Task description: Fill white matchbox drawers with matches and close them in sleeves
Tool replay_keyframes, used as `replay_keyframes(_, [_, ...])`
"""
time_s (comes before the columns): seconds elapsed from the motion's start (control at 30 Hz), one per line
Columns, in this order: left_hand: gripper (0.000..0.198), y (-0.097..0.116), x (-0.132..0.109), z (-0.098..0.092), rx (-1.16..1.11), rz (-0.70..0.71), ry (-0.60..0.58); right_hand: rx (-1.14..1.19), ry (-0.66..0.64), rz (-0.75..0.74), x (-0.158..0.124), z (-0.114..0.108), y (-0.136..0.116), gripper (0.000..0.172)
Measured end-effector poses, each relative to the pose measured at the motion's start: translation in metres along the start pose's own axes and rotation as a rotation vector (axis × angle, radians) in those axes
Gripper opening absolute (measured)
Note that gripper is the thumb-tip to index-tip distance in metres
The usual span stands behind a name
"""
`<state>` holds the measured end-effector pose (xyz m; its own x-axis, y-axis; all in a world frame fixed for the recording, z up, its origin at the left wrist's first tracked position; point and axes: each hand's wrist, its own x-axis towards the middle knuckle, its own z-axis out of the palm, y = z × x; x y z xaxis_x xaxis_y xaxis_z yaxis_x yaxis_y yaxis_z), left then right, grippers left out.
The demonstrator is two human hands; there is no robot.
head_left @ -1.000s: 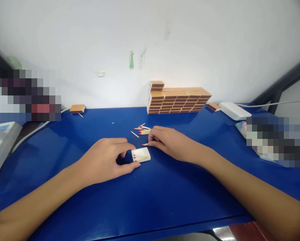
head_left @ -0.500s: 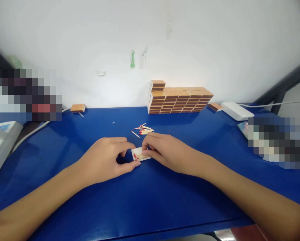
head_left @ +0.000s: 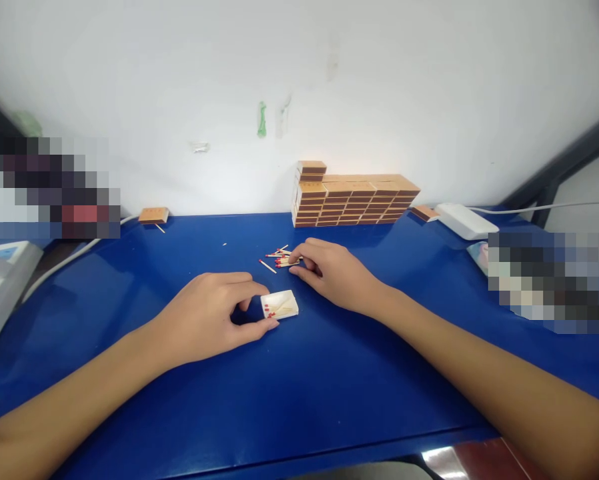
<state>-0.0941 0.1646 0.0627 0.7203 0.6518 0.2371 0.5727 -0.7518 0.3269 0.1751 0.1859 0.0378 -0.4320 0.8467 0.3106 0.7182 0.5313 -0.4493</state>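
My left hand [head_left: 218, 310] holds a small white matchbox tray [head_left: 292, 298] by its left end, thumb on the near side and fingers on the far side. Several red-tipped matches [head_left: 282, 309] lie inside the tray, heads toward the left. Beyond the tray, my right hand [head_left: 332, 272] is at a loose pile of matches [head_left: 282, 262], with thumb and index finger pinched around the tail ends of some. How many are between the fingertips is hidden. One match [head_left: 268, 267] lies apart at the pile's left.
Stacked matchboxes [head_left: 354, 200] stand against the wall. Single matchboxes lie at the left [head_left: 153, 215] and right [head_left: 424, 213], the right one beside a white device [head_left: 467, 221] with a cable. A grey-white unit [head_left: 9, 273] sits at the left edge of the blue table [head_left: 259, 413].
My right hand has moved from inside the tray up to the match pile, leaving matches lying in the tray. My left hand stays at the tray.
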Motion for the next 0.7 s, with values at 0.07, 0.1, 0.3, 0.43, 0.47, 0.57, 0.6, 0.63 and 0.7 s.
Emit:
replay_keyframes(0.07, [0.023,0.0,0.0,0.0,0.002,0.005,-0.002,0.002,0.001,-0.009,0.001,0.001,-0.001,0.006])
replay_keyframes(0.1, [0.023,0.0,0.0,-0.001,0.004,0.006,-0.003,0.002,-0.003,-0.009,0.001,0.001,-0.001,0.006])
replay_keyframes(0.3, [0.024,0.0,-0.001,0.0,-0.003,0.003,-0.007,-0.02,-0.04,0.043,0.003,0.0,0.001,0.012])
replay_keyframes(0.43, [0.023,-0.001,-0.001,-0.001,0.004,-0.01,-0.002,-0.007,-0.05,0.044,0.001,-0.006,-0.002,0.013])
replay_keyframes(0.47, [0.022,0.0,0.0,-0.001,0.008,-0.015,0.001,0.012,-0.039,0.032,0.0,-0.009,-0.005,0.013])
replay_keyframes(0.57, [0.022,0.0,0.001,-0.001,0.018,-0.025,0.012,0.077,-0.048,-0.008,-0.004,-0.017,-0.019,0.014])
replay_keyframes(0.6, [0.022,0.0,0.002,-0.001,0.017,-0.026,0.014,0.094,-0.074,-0.016,-0.006,-0.019,-0.024,0.015])
replay_keyframes(0.63, [0.022,0.0,0.002,-0.001,0.016,-0.026,0.016,0.104,-0.107,-0.021,-0.007,-0.02,-0.029,0.015])
replay_keyframes(0.7, [0.022,0.0,0.002,-0.001,0.013,-0.018,0.018,0.114,-0.181,-0.035,-0.01,-0.021,-0.036,0.012])
